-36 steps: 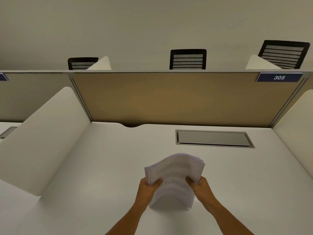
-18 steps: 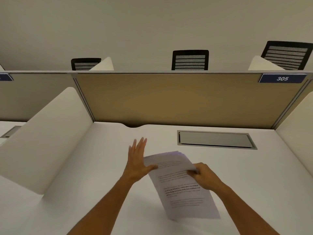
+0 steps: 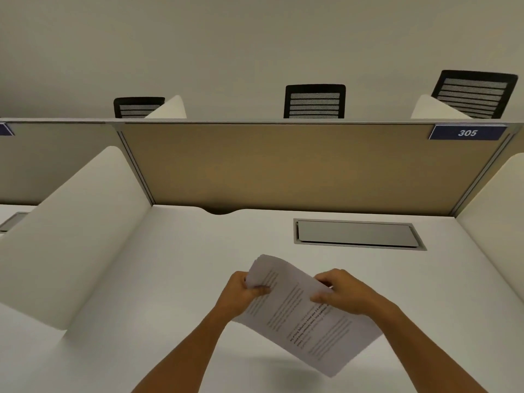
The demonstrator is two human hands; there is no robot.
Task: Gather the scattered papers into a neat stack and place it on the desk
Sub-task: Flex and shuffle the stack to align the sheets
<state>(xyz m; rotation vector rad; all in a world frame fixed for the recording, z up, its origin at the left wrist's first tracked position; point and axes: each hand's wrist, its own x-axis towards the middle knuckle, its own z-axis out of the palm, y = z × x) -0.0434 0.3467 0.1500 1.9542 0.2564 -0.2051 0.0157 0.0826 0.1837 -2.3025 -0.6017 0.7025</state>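
A stack of white printed papers (image 3: 306,316) hangs tilted above the white desk (image 3: 170,279), its lower corner pointing down to the right and casting a shadow on the desk. My left hand (image 3: 241,293) grips the stack's upper left edge, thumb on the top sheet. On the upper right edge, my right hand (image 3: 340,293) holds the papers with its fingers curled over them. The sheets lie roughly aligned, with the far corner slightly fanned.
A grey metal cable hatch (image 3: 357,234) is set in the desk behind the papers. A tan back partition (image 3: 297,165) and white side dividers (image 3: 71,236) enclose the desk. Black chair backs (image 3: 314,102) show beyond the partition. A sign reads 305 (image 3: 467,133).
My left hand, which was off the papers with fingers spread, has come back and taken the stack's left edge. The stack has been lifted and turned to slant down to the right.
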